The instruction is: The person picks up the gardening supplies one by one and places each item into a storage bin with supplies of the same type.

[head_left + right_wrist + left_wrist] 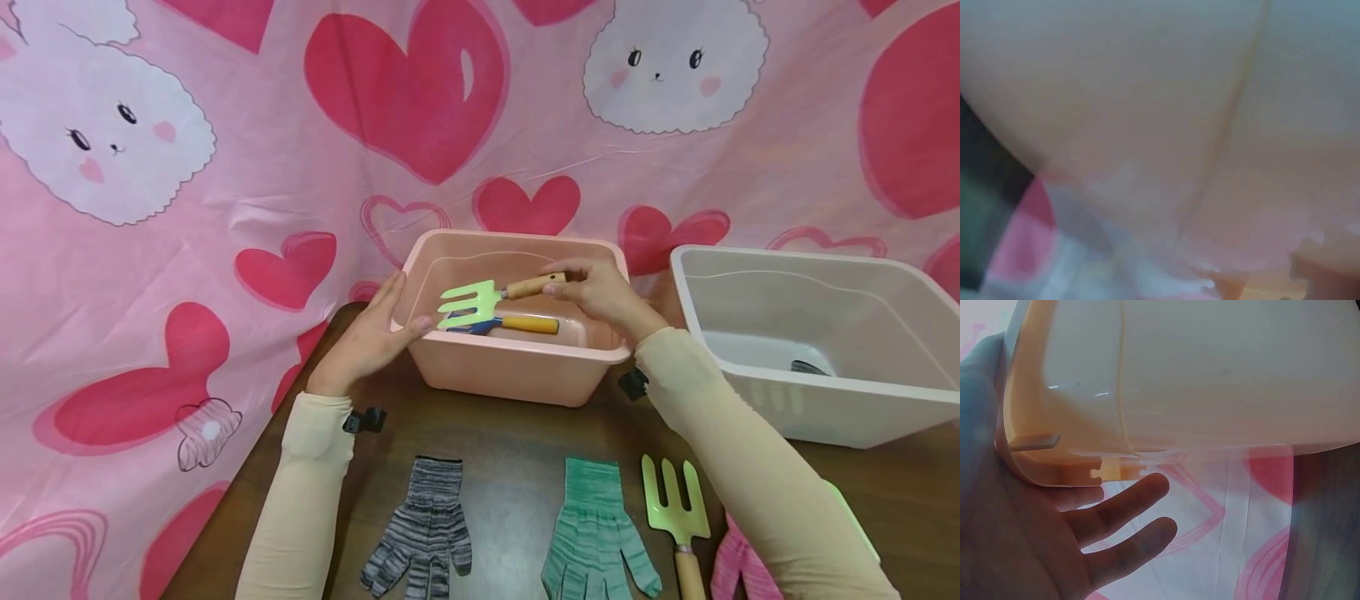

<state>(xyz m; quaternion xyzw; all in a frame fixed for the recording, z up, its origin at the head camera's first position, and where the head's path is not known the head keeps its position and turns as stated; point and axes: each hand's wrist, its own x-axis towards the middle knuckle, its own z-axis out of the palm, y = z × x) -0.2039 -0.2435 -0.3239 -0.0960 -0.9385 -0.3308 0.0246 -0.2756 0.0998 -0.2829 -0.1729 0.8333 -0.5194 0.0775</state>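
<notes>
A pale green hand fork (472, 302) with a wooden handle is held above the pink basin (517, 377). My right hand (600, 292) pinches the end of that handle. Beneath it, a blue garden tool (476, 326) with a yellow handle lies in the basin; its head is partly hidden by the fork. My left hand (367, 342) holds the basin's left front corner, thumb over the rim. In the left wrist view, the fingers (1125, 503) extend outside the basin wall (1210, 375). The right wrist view is blurred and shows mostly basin wall (1116, 125).
A white basin (847, 408) with a dark striped item (808, 367) inside stands at right. On the table lie a grey striped glove (427, 521), a green glove (596, 525) and a yellow-green hand fork (677, 504). A pink glove (738, 558) shows partly under my right forearm.
</notes>
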